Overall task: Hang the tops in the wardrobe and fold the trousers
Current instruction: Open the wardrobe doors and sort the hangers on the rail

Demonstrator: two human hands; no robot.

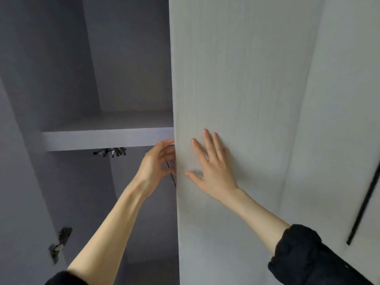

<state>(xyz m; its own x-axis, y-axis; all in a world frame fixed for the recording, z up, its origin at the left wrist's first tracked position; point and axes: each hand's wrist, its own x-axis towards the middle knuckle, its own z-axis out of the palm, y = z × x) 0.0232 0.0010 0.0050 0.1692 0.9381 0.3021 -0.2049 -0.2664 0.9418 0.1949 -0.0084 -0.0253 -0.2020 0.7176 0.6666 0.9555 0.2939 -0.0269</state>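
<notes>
Head view: left hand (158,161) grip curls round the wardrobe door (236,79) edge; right hand (211,167) presses flat.

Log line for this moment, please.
stage: at wardrobe | left hand: grips door edge | right hand: flat on door face | shelf: bare | clothes: none in view

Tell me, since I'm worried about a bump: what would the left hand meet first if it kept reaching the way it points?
Nothing new: the left hand already grips the door edge. Past it, probably the shelf front.
</notes>
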